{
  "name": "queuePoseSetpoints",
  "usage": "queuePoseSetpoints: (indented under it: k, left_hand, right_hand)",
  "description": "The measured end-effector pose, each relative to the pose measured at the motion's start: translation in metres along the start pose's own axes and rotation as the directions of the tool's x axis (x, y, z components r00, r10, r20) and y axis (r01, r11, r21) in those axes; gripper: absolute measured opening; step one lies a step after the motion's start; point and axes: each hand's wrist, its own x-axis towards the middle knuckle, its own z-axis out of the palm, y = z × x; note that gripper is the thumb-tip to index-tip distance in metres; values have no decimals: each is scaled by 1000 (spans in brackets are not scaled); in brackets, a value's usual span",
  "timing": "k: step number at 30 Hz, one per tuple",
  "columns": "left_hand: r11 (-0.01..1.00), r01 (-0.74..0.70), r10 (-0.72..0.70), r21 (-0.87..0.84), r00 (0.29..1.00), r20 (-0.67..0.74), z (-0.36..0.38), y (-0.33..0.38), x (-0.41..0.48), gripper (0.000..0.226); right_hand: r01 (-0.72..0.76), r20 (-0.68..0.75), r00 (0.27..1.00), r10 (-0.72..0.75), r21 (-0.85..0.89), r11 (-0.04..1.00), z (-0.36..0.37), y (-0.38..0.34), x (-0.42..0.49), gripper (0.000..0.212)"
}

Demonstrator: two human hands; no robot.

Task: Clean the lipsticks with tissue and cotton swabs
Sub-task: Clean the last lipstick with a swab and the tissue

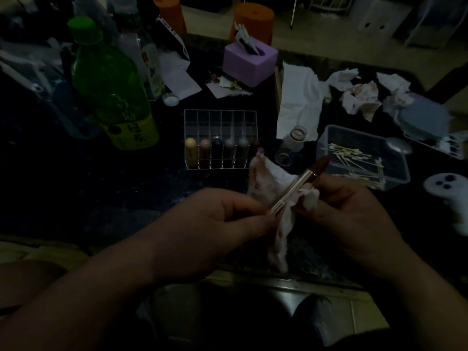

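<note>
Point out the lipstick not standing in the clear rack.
The gold-cased lipstick, red tip bared, gripped by left hand and right hand; the rest stand in the rack.

Uncapped lipstick [301,184] – gold tube, dark red bullet, tilted – just right of clear organizer [220,122]; stained tissue [273,188] wrapped beneath; cotton swabs [354,160] farther right.

You have a single view: a wide-angle camera on your head, facing forward and steeply down over the dark counter [121,193]. It sits close, so your forearms [114,287] fill the lower half, rising from the bottom corners, and your left grip [220,219] and right grip [349,214] meet near the centre. The counter's far edge and the floor [316,44] beyond run along the top
</note>
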Motion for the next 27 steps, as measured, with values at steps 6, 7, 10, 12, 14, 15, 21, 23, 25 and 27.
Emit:
queuePoseSetpoints:
  k: [6, 7, 10, 12, 14, 15, 21, 23, 25, 27]
  left_hand:
    - [977, -21, 87, 213, 948, -305, 7, 0, -1, 25]
    - [976, -17, 80, 219, 956, -281, 7, -1, 0, 24]
    - [994, -2, 9, 112, 998, -55, 1, -1, 2, 13]
    - [992, 4, -7, 126, 1000, 26, -2, 1, 0, 21]
    - [979, -16, 21, 204, 1000, -22, -3, 2, 0, 15]
    - [972, -18, 42, 236, 995, -94, -3, 2, -1, 9]
    - [962, -42, 106, 269, 968, -227, 5, -3, -1, 25]
    - [980, -57, 73, 188, 994, -79, 2, -3, 0, 13]
    - [992, -25, 24, 126, 1000, 11, -1, -2, -1, 22]
    - [978, -38, 45, 203, 998, -31, -1, -1, -1, 19]
  right_hand:
    - [25, -44, 999, -28, -72, 997, 1, 3, 0, 41]
    - [26, -39, 999, -29, -73, 997, 1, 2, 0, 40]
    - [27, -20, 999, -28, -50, 998, 0, 0, 1, 41]
    - [25, -22, 999, -27, -63, 998, 0, -1, 2, 48]
    - [27, -18, 999, -28, -65, 998, 0, 0, 1, 48]
    - [28, -15, 999, -29, -60, 998, 1, 0, 1, 47]
    - [33, -18, 999, -35, -120, 992, 1, -4, 0, 49]
    - [23, -16, 1000, -25, -90, 996, 1, -6, 1, 47]
    - [28, -4, 1000, -28, -62, 998, 1, -7, 1, 44]
    - [31, 5, 1000, -31, -75, 997, 1, -6, 0, 44]
